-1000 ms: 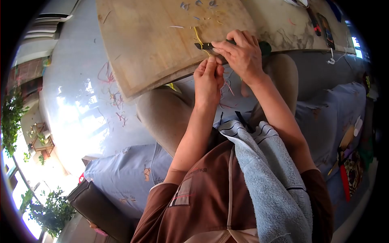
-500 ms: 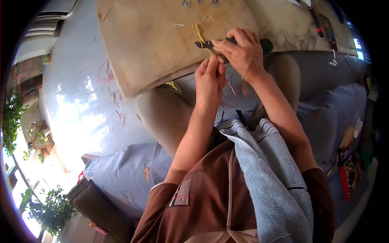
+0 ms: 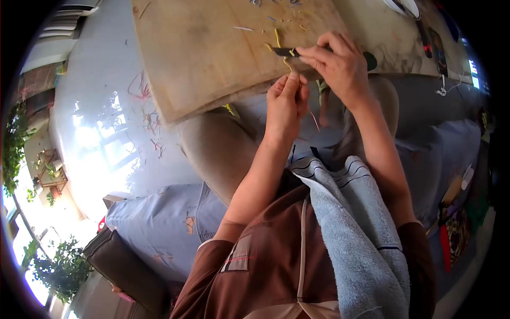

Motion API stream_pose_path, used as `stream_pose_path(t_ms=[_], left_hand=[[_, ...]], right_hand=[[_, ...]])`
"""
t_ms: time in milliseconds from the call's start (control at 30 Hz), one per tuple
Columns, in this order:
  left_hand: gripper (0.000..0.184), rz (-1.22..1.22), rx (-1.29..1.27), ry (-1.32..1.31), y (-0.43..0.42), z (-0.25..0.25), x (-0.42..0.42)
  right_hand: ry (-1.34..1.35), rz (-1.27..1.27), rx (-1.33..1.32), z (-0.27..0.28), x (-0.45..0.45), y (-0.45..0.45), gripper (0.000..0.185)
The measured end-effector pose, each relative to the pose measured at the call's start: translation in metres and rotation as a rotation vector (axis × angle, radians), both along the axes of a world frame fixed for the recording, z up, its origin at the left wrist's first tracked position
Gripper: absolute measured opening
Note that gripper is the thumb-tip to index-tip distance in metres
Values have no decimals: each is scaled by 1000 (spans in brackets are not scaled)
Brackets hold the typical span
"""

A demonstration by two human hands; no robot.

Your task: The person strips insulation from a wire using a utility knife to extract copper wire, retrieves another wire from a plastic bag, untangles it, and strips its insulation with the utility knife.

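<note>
My left hand (image 3: 288, 98) is closed, its thumb and fingers pinching a thin yellow wire (image 3: 287, 65) near the table's front edge. In my right hand (image 3: 339, 66) is a knife with a dark blade (image 3: 281, 51), which points left. The knife's green handle end (image 3: 370, 61) shows beyond the palm; the fingers hide the rest. The blade lies across the wire just above my left fingertips, with yellow pieces beside and beyond it. A thin pinkish strand (image 3: 314, 120) hangs below my left hand.
Scraps of wire and small bits (image 3: 284, 21) lie on the worn wooden table (image 3: 202, 69). A phone-like dark object (image 3: 437, 50) and a white cable (image 3: 441, 91) are at the right. Reddish strands (image 3: 151, 119) litter the floor. A blue towel (image 3: 348, 223) hangs over my front.
In the view, both hands, the knife and the wire have shifted right. A yellow piece now stands out by the blade tip. Both hands keep their grip.
</note>
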State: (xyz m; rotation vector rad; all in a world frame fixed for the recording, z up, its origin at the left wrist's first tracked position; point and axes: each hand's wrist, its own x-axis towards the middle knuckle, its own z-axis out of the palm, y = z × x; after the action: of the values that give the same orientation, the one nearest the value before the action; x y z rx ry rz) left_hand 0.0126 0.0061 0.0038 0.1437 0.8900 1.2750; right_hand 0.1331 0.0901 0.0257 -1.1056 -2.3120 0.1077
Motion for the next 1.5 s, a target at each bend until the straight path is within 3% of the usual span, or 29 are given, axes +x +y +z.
stream_pose_path(t_ms=[700, 900, 1133, 1233, 1500], left_hand=[[22, -4, 23, 82, -1, -5, 4], [23, -6, 46, 150, -3, -8, 11], [24, 29, -6, 56, 1, -1, 11], [25, 13, -14, 59, 1, -3, 10], [23, 22, -5, 6, 2, -4, 11]], right_hand=[[-4, -23, 48, -12, -6, -5, 23], [-41, -142, 96, -15, -19, -7, 25], [99, -94, -31, -11, -21, 6, 16], [-44, -60, -78, 3, -8, -4, 12], [-10, -56, -27, 4, -3, -5, 11]])
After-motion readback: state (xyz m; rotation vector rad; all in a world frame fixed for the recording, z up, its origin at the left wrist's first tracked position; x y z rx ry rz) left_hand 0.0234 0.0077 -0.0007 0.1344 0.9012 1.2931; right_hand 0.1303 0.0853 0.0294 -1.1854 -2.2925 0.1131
